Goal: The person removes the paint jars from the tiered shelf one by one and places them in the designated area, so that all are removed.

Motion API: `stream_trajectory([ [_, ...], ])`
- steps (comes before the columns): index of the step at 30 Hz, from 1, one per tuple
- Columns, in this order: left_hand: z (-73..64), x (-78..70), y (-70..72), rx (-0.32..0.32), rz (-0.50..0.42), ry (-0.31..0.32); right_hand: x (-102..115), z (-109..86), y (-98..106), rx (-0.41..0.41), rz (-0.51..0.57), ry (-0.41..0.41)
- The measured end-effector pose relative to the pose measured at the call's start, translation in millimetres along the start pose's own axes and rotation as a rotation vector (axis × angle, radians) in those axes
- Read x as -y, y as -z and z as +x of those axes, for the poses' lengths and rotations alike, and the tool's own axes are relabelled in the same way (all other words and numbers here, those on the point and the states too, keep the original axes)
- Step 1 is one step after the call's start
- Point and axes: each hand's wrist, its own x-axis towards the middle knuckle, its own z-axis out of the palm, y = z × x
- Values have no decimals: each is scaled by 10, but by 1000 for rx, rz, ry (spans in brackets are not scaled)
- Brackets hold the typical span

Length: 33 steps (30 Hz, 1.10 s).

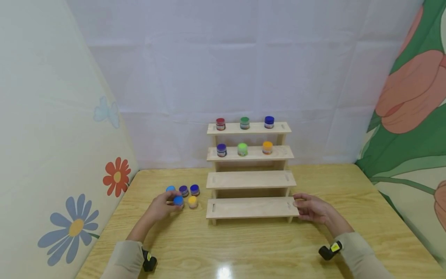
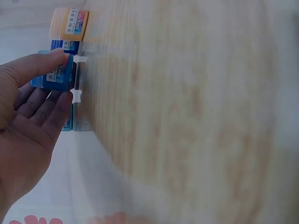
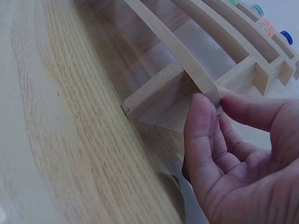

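My left hand point(image 1: 161, 208) grips a small blue-lidded paint jar point(image 1: 178, 201) between thumb and fingers, at the left of the table. In the left wrist view that jar point(image 2: 58, 78) tilts slightly; whether its base touches the table I cannot tell. Close around it stand a light-blue jar point(image 1: 170, 188), partly behind the hand, a purple jar point(image 1: 183, 191), a dark-blue jar point(image 1: 194, 190) and a yellow jar point(image 1: 193, 202). With thumb and fingers my right hand point(image 1: 314, 209) pinches the right end of the lowest step of a wooden tiered stand point(image 1: 249, 208).
On the stand's top step are red point(image 1: 220, 124), green point(image 1: 244, 123) and blue point(image 1: 269, 122) jars. The step below bears purple point(image 1: 221, 150), light-green point(image 1: 242, 149) and orange point(image 1: 267, 148) jars. A white cloth point(image 1: 237, 69) hangs behind the wooden table point(image 1: 195, 248).
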Motion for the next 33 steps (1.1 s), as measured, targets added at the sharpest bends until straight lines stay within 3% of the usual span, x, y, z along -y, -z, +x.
stream_trajectory([
  [19,-48,-60,60,13,55,28,-1,-5,-2,8,6,1],
  [27,-20,-348,280,-38,64,-51,7,-11,-5,8,18,2],
  [33,37,-632,315,-30,36,-102,7,-11,-9,1,8,-2],
])
